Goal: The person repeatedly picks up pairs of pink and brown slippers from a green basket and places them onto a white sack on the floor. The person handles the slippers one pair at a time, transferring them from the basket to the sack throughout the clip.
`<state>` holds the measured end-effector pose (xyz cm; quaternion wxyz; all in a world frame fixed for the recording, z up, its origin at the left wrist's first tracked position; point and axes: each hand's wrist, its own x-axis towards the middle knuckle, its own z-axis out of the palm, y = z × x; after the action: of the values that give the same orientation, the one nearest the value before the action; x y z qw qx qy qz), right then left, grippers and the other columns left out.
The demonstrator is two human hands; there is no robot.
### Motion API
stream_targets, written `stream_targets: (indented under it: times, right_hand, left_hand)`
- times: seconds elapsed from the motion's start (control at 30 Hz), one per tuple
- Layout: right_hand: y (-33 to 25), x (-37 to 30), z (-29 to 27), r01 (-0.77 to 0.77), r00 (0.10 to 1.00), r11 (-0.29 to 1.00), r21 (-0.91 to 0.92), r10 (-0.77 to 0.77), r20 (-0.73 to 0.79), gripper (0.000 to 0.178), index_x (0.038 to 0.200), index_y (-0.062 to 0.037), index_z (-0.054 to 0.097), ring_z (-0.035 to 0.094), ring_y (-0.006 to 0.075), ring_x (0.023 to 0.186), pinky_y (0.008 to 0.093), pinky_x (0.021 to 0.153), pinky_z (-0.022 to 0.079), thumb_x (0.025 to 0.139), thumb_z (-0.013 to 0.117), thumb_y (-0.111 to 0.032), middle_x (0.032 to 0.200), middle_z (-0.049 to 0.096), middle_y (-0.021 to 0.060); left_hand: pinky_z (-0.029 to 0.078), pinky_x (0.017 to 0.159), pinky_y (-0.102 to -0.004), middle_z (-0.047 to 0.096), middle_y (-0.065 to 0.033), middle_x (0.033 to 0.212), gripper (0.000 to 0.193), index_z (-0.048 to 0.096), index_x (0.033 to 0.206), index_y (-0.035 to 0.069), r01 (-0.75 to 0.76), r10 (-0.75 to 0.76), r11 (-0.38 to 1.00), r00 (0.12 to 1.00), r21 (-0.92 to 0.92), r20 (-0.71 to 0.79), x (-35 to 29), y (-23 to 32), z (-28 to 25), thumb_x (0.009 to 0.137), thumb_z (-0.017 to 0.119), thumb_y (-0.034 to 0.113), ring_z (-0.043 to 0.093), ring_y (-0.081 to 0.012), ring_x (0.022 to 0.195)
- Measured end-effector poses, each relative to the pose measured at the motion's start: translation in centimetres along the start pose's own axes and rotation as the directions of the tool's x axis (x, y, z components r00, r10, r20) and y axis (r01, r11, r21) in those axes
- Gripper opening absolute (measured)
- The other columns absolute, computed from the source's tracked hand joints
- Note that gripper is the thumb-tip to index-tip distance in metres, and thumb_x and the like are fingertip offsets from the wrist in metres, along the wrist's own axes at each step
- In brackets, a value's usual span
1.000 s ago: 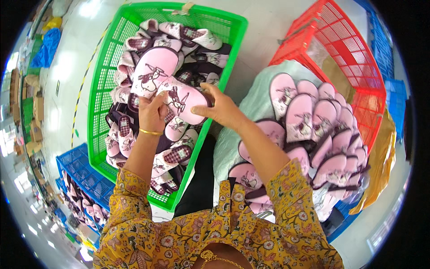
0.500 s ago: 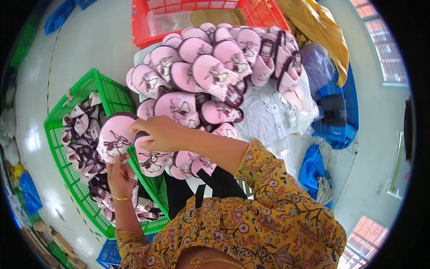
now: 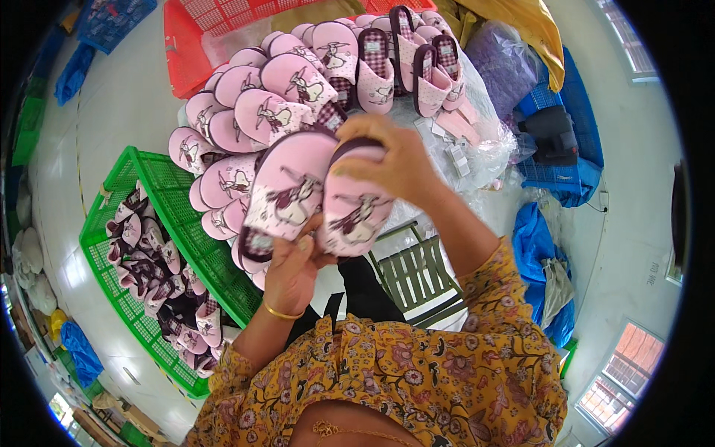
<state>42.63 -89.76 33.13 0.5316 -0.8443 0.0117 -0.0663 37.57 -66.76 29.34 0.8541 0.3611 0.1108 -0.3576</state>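
Observation:
Two pink slippers with a printed character and dark trim are held up side by side before me. My left hand (image 3: 290,277) grips the left slipper (image 3: 287,175) near its open end, its fingers reaching toward the lower edge of the other. Around the upper end of the right slipper (image 3: 359,205) my right hand (image 3: 387,158) is closed, fingers over the pink face. The two slippers touch or overlap at their inner edges. Behind them lies a large pile of like slippers (image 3: 238,123) on the table, several showing checked insoles.
A green crate (image 3: 190,216) full of slippers stands at my left. Beyond the pile is a red crate (image 3: 182,56). To the right lie clear plastic bags (image 3: 477,145), a blue crate (image 3: 588,141) and blue sacking (image 3: 532,238). A green slatted stool (image 3: 417,272) stands close in front.
Both hands have carried the slippers rightward, from beside the green crate to in front of the pile. The view has shifted too. The right hand is still at the upper end of a slipper.

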Motion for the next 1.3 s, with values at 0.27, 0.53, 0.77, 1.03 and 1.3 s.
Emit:
stream_targets:
  times: [0.27,0.53,0.77,1.03,1.3]
  right_hand:
    - [4.1,6.3,-8.2,0.115,0.986,0.97,-0.214,-0.138,-0.098,0.039,0.095,-0.0079,0.067,0.066,0.0148,0.082,0.029,0.074,0.053,0.071,0.08,-0.035,0.089,0.069,0.0059]
    - [4.4,7.8,-9.6,0.068,0.997,0.995,-0.069,-0.066,0.032,0.027,0.095,-0.0023,0.065,0.062,0.0143,0.082,0.0274,0.076,0.05,0.074,0.077,-0.016,0.088,0.066,0.0072]
    - [7.8,4.1,-4.5,0.049,0.989,0.986,0.158,-0.07,0.127,0.028,0.107,-0.0061,0.063,0.06,0.0098,0.095,0.0248,0.084,0.047,0.084,0.07,-0.022,0.102,0.065,0.0014]
    - [27.3,-4.1,-2.5,-0.281,0.944,0.787,-0.55,0.331,-0.008,0.072,0.126,-0.0058,0.051,0.045,0.0325,0.123,0.0419,0.102,0.038,0.064,0.081,-0.027,0.129,0.053,0.0132]
    - [28.1,-1.1,-1.8,0.099,0.923,0.671,-0.735,0.213,0.32,0.06,0.102,-0.0104,0.057,0.052,0.0314,0.105,0.0426,0.092,0.042,0.05,0.084,-0.021,0.104,0.057,0.0087]
  left_hand:
    - [0.05,0.088,-0.033,0.054,-0.0077,0.125,0.037,0.04,0.131,0.011,-0.072,0.073,0.997,0.994,-0.012,0.086,10.5,-0.7,6.0,0.095,0.05,0.013,0.057,-0.0174,0.104]
    - [0.051,0.088,-0.0337,0.057,-0.0065,0.121,0.031,0.043,0.126,0.008,-0.106,0.107,0.994,0.994,-0.031,0.027,11.9,-2.0,7.3,0.095,0.049,0.01,0.058,-0.0184,0.104]
    - [0.049,0.087,-0.032,0.061,-0.0002,0.101,0.048,0.049,0.124,0.012,-0.114,0.068,0.975,0.971,-0.191,-0.231,8.1,-4.9,2.5,0.081,0.055,-0.009,0.06,-0.0139,0.093]
    - [0.036,0.107,-0.0461,0.055,-0.0083,0.128,0.05,0.044,0.134,0.009,-0.514,0.544,0.839,0.79,0.176,-0.283,-0.8,8.2,-2.7,0.087,0.058,0.003,0.05,-0.0226,0.121]
    - [0.035,0.108,-0.049,0.052,-0.011,0.132,0.05,0.042,0.135,0.005,-0.592,0.614,0.78,0.661,0.202,-0.431,-5.1,10.8,-7.0,0.088,0.057,0.005,0.048,-0.0251,0.124]
